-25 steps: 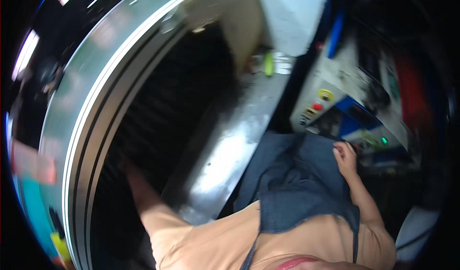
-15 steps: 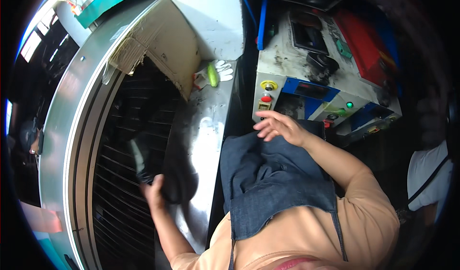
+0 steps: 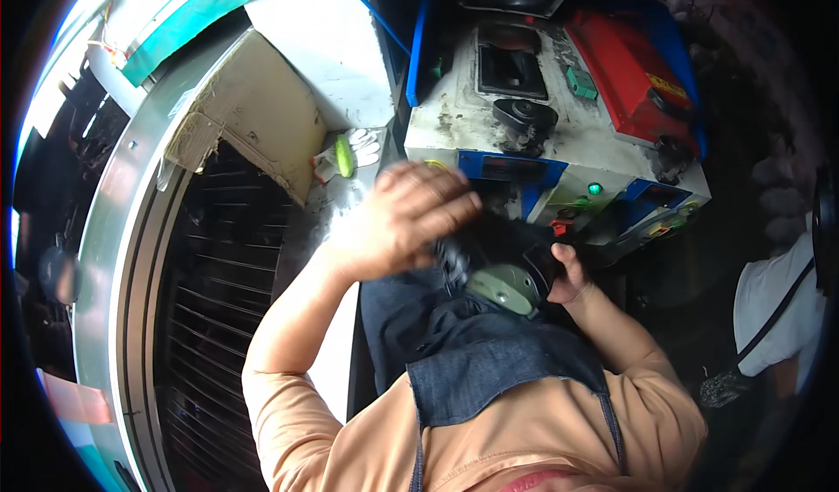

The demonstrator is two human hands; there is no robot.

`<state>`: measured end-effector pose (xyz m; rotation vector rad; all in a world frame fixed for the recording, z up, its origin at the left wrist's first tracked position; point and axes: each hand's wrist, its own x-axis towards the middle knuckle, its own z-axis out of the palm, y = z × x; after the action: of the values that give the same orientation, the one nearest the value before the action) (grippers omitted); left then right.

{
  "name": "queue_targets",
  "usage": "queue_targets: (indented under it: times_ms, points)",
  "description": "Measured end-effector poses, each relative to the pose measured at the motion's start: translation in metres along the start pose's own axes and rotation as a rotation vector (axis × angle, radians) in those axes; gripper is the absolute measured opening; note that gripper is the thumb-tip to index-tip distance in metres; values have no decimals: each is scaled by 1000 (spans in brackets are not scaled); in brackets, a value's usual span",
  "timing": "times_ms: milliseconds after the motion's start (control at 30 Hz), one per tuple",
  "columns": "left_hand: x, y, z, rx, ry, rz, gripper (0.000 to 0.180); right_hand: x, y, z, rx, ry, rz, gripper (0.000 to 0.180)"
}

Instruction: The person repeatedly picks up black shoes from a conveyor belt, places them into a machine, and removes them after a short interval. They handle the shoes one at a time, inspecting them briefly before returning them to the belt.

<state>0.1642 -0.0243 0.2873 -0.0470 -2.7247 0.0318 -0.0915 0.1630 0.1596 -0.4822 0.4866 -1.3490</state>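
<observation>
Over my lap my right hand (image 3: 570,275) grips a black shoe (image 3: 516,252) by its right side, thumb up and the other fingers hidden. A green last (image 3: 504,288) with small holes faces me out of the shoe. My left hand (image 3: 411,221) is raised just above and left of the shoe, slightly smeared by motion. Its fingers are stretched out, and I see nothing held in them. Whether its fingertips touch the shoe, I cannot tell. A dark blue denim apron (image 3: 489,361) lies under both hands.
In front stands a white machine (image 3: 446,125) with a red cover (image 3: 625,72) and a lit green button (image 3: 595,189). Leftward runs a conveyor of dark rods (image 3: 227,291) under a cardboard flap (image 3: 262,99). White gloves (image 3: 363,147) and a green cucumber-like thing (image 3: 344,155) lie on the metal ledge.
My left hand has come from the conveyor to above my lap. The black shoe, blurred beside it before, is now in my right hand, which has lowered. The view has shifted right.
</observation>
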Motion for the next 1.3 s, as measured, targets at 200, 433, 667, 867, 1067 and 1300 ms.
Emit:
queue_targets:
  times_ms: [200,433,667,867,1067,1300]
  points:
    - [-71,-46,104,-277,355,-1002,30,32,-100,0,-59,-28,-355,57]
    - [-176,-49,209,156,203,-1170,39,182,-241,-7,-1070,307,-720,62]
    - [-172,-50,206,54,196,-1211,27,298,-253,-60,-2003,762,-510,74]
    - [-169,-49,204,84,166,-1214,27,301,-245,-72,-2033,772,-438,78]
    - [-169,-49,209,170,189,-1185,22,312,-242,-74,-2318,806,-451,77]
    - [-171,-49,213,253,162,-1163,25,321,-251,-77,-2395,797,-361,79]
